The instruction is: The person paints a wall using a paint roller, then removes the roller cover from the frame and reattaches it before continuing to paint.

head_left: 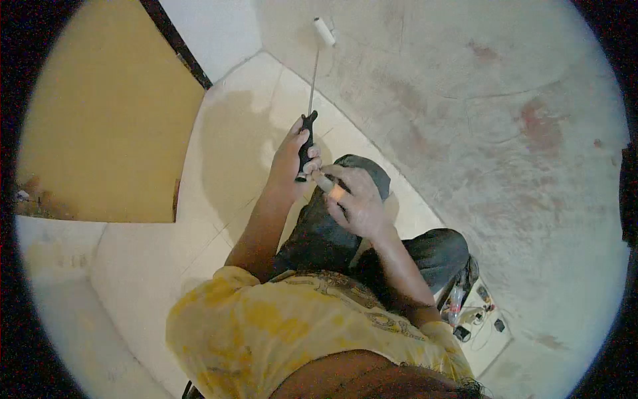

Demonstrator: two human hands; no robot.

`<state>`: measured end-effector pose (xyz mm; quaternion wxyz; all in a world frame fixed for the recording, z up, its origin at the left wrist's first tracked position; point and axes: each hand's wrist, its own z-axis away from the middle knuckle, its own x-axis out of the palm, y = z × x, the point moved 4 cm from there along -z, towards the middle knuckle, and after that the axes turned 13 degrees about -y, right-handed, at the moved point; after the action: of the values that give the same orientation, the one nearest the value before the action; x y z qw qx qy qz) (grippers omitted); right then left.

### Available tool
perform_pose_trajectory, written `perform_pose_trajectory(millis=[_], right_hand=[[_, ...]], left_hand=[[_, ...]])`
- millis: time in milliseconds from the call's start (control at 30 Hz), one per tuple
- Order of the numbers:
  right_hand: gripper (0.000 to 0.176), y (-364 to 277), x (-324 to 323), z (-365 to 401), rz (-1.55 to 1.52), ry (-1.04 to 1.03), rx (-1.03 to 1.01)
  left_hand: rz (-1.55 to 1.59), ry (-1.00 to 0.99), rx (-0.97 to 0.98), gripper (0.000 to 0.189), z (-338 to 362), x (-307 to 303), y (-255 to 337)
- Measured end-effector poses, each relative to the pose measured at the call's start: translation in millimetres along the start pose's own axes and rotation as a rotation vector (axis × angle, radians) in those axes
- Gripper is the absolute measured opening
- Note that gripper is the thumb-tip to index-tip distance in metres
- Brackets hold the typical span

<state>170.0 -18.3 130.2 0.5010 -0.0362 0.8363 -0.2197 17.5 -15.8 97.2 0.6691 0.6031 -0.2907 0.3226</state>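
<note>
1. Nearest the camera, the person's yellow shirt fills the lower edge of the view. Dark trousers cover the bent knees just beyond it.
2. Small clutter lies on the tiled floor beside the right knee, too small to identify.
3. The right hand sits above the knees, fingers curled closed on the bottom end of the paint roller.
4. The left hand is just beyond, touching the right, wrapped tight around the black handle.
5. The roller is held off the floor and points away. Its thin metal rod rises to a small white sleeve, up by the floor's far edge.
6. There the stained wall begins, and a yellow door stands at the left.
</note>
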Motion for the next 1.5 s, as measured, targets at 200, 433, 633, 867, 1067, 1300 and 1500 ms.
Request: perform_pose_trajectory(millis=[200, 433, 633, 867, 1067, 1300, 1500], right_hand=[[0.036, -5.1, -4.9, -6.8, 0.055, 0.032, 0.017], [0.017, -2.2, -13.4, -38.2, 0.228, -0.076, -0.045], [0.020, -1.6, -14.8, -43.4, 0.302, -0.137, -0.104], [0.022, 0.3, -12.7, -44.9, 0.330, -0.168, -0.108], [0.024, -0.3, -13.7, -42.8, 0.318, -0.109, -0.140], [0.024, 0.9, -9.5, -42.1, 0.334, -0.058, -0.123], [0.027, 2.6, -8.6, -42.3, 0.346, -0.062, -0.108]], left_hand=[[-0.026, 0.001, 0.005, 0.055, -2.8, -8.7, -2.9], [-0.138, 0.043, -0.008, 0.055, -6.1, -11.6, 1.8], [-0.200, 0.130, -0.001, 0.053, -8.9, -14.4, -0.1], [-0.170, 0.177, 0.017, 0.053, -10.2, -12.7, -2.1], [-0.117, 0.102, -0.002, 0.049, -6.0, -9.0, 0.6], [-0.069, 0.095, 0.021, 0.048, -8.8, -11.7, -3.1], [-0.085, 0.107, 0.028, 0.049, -12.7, -15.2, -4.4]])
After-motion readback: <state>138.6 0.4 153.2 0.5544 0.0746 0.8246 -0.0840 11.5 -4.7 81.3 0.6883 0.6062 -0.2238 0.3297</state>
